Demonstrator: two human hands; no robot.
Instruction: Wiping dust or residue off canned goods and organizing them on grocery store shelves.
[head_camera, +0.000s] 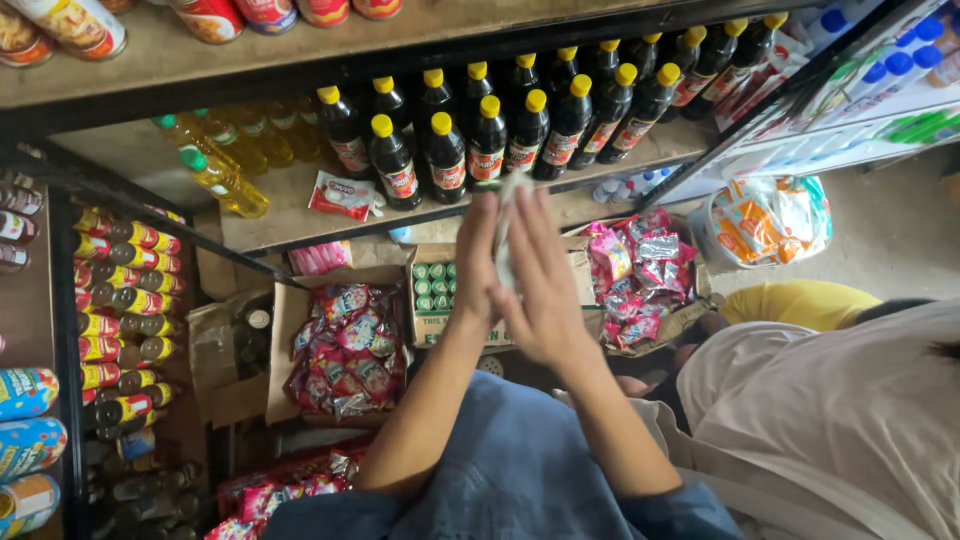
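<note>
We stood over a shop's wooden shelves and looked straight down past our own arms. The top board carried cans, and the board below it carried a long row of dark bottles with yellow caps; yellow oil bottles lay on their sides at its left end. Below that board, open cartons sat side by side: one full of red snack packets, a small box of green-capped jars in the middle, and another heap of pink and red packets to the right. A second person in a pale shirt crouched at the lower right, apart from us.

We judged the step in hand to be wiping or rubbing something between the palms, in front of the dark bottles. A next move would have called for parting the palms with care, so the thing between them did not slip down among the cartons.

Our left hand and right hand met upright, palm toward palm, fingers nearly straight, not curled. A pale, crumpled scrap, perhaps cloth or paper, showed at the fingertips, blurred. It was pressed between the palms, just above the small box and in front of the shelf edge. We could not tell whether either hand gripped it alone.
</note>
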